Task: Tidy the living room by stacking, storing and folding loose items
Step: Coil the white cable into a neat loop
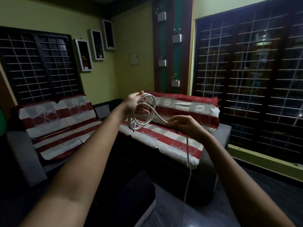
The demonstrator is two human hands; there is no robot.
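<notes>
**Clerk:** Between the two hands, item one: white cord (147, 110), partly coiled. State of the fingers?

**Checker:** Left hand (136, 104), palm up, fingers curled loosely through the loops; the coil hangs from them in two or three turns. Right hand (185, 125), fingers pressed together, pinching the cord where it leaves the coil.

**Clerk:** Lie of the cord?

**Checker:** From the right-hand pinch one span arcs up and left into the coil. The free length drops straight down below that hand toward the floor (205, 210); its end is not visible. So the slack lies below and on the right side, long axis vertical. The right hand is nearer to it and would likely feed the next loop across to the left.

**Clerk:** Surface beneath?

**Checker:** None bearing it; the cord is held in the air, in front of a corner sofa (223, 131) under red-and-white striped covers (172, 140).

**Clerk:** Room?

**Checker:** Dim. Green walls, dark grilled windows (254, 79) on two sides, white framed boxes (83, 54) and small wall planters (176, 38).
</notes>
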